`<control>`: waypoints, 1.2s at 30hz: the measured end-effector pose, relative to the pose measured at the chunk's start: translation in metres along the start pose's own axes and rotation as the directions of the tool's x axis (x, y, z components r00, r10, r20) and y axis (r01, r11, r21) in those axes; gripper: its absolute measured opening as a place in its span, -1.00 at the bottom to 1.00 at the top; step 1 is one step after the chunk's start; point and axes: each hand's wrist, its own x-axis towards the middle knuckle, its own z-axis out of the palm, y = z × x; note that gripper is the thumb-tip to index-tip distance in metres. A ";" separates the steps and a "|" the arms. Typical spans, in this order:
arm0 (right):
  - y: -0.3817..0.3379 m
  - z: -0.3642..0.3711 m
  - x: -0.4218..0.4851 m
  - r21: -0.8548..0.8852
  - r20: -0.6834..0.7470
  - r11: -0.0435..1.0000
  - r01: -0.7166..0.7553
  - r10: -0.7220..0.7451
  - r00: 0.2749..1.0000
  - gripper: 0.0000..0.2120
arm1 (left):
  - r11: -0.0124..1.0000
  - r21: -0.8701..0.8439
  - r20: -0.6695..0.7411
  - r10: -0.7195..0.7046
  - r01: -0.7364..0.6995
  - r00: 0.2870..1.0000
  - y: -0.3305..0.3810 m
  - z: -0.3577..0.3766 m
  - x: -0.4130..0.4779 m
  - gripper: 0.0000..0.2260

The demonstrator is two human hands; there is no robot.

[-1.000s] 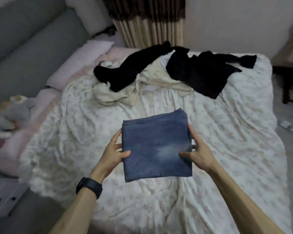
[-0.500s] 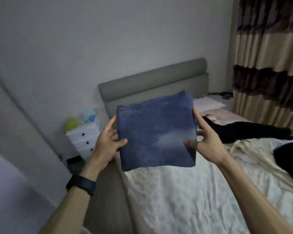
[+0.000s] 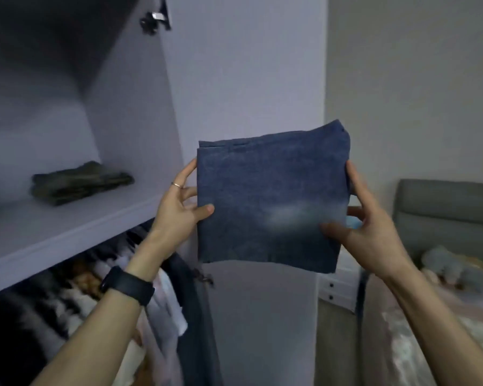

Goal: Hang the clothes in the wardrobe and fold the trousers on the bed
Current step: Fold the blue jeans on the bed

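Observation:
A folded pair of blue denim trousers (image 3: 271,199) is held up flat in the air in front of the open wardrobe (image 3: 140,112). My left hand (image 3: 179,210) grips its left edge, thumb on the front, fingers behind. My right hand (image 3: 368,227) grips its right edge the same way. The trousers hang to the right of the wardrobe shelf (image 3: 67,229), a little above its level. The bed (image 3: 441,324) lies at the lower right, partly hidden by my right forearm.
A folded dark green garment (image 3: 81,182) lies on the shelf. Below the shelf hang several clothes (image 3: 101,296). The open wardrobe door (image 3: 248,79) stands behind the trousers. A white drawer unit (image 3: 338,288) and a grey headboard (image 3: 446,215) are at the right.
The view has swung left from the bed to the open wardrobe. Both hands have kept their grip and carried the folded trousers up beside the shelf.

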 end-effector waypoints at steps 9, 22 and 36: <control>-0.070 0.194 0.092 0.155 0.182 0.982 0.110 -0.138 0.974 -0.01 | 0.983 0.183 -0.253 0.018 0.029 0.967 0.030 -0.200 0.011 -0.22; -0.127 0.413 0.292 0.197 0.500 0.980 -0.040 -0.065 0.864 -0.07 | 0.963 0.159 -0.558 -0.096 0.220 0.824 0.014 -0.348 0.117 -0.20; -0.089 0.657 0.441 -0.105 0.717 0.982 0.154 -0.033 0.696 -0.36 | 0.910 -0.026 -0.806 -0.265 0.414 0.530 -0.093 -0.452 0.244 -0.35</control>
